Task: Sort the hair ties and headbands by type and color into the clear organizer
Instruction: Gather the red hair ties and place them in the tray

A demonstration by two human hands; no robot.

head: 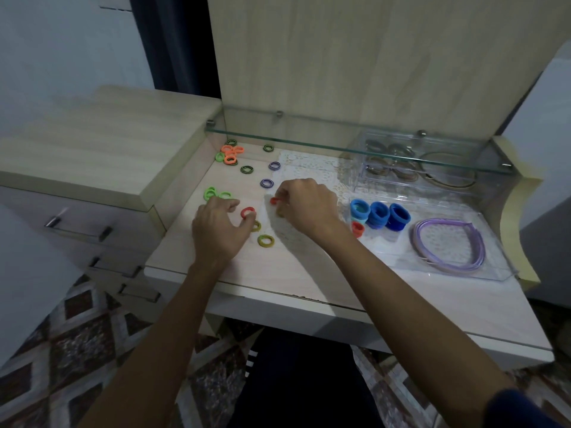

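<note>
Fingers [279,197] of the right hand [306,205] pinch a red hair tie [274,200] just above the table [278,273]. The left hand [216,230] fingers curl loosely onto another red hair tie [247,212] lying flat. Blue ties [379,215] and purple headbands [448,242] sit in the clear organizer [482,267] to the right.
</note>
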